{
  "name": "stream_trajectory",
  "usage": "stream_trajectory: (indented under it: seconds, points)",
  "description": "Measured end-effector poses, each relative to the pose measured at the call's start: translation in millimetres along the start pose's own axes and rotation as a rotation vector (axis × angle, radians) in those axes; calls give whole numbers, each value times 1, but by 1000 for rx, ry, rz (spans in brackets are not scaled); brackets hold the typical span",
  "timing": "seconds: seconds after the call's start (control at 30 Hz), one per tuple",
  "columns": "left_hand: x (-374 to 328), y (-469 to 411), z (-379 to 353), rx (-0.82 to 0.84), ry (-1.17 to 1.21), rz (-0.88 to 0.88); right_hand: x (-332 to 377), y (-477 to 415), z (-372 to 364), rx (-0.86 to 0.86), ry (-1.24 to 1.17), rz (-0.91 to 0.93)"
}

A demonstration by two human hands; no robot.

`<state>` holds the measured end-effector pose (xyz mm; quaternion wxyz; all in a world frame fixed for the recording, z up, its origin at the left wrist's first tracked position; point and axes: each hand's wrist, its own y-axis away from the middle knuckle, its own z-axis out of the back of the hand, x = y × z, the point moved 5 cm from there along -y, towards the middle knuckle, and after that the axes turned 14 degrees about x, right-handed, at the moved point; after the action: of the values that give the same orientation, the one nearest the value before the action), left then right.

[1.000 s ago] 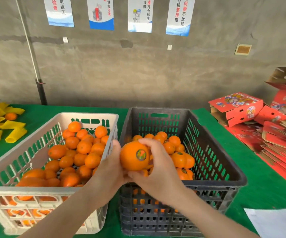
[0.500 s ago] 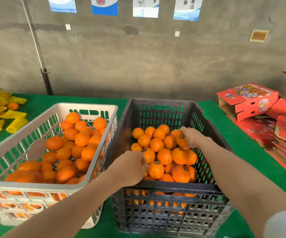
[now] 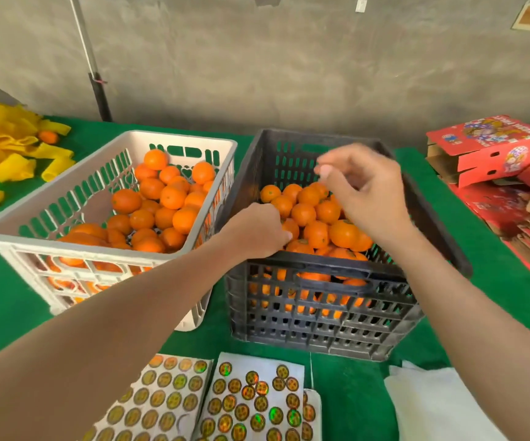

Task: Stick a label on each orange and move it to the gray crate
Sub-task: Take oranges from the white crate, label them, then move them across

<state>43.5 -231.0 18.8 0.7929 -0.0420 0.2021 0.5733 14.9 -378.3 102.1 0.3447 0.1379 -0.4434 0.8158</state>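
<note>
- While both arms reach forward over a green table (image 3: 368, 393), two crates stand side by side on it, touching or nearly so: a white crate (image 3: 174, 144) on the left and the gray crate (image 3: 320, 300) on the right.
- Around them lie yellow foam sleeves (image 3: 6, 154) at the far left with one stray orange (image 3: 48, 137) among them, red cartons (image 3: 492, 148) stacked at the right, and a dark pole (image 3: 93, 74) against the concrete wall behind.
- Nearest the person, two sticker sheets (image 3: 251, 402) lie flat in front of the gray crate, each partly covered with round shiny labels; the left forearm hides part of the left sheet.
- Counted: two crates, two sheets in plain sight, two hands. Both crates hold piles of oranges, too many and too overlapped for an exact tally.
- The left hand (image 3: 257, 232) hangs over the gray crate's near-left corner, fingers curled down together onto the labelled oranges (image 3: 317, 218); whether it grips one I cannot tell.
- The right hand (image 3: 368, 192) hovers above the pile inside the gray crate, palm down, thumb and forefinger close together near the tips, the other fingers loosely bent, nothing visible between them. It blocks the view of the fruit behind it.
</note>
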Motion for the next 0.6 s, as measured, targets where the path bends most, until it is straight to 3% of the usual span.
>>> stream_trajectory:
  seconds: [0.1,0.23,0.4,0.5,0.6]
  points:
    - [0,2,-2,-24,-52,0,32,69,-54,374,-150,60]
    - [-3,12,-1,-156,-47,-23,-27,162,-135,985,48,-354]
    - [-9,31,0,-385,-124,-103,-101,223,-156,1081,323,-797]
    - [-13,42,-5,-449,-97,-186,-111,228,-163,1040,233,-951]
    - [-11,63,-4,-571,166,-322,-107,229,-169,996,52,-1039]
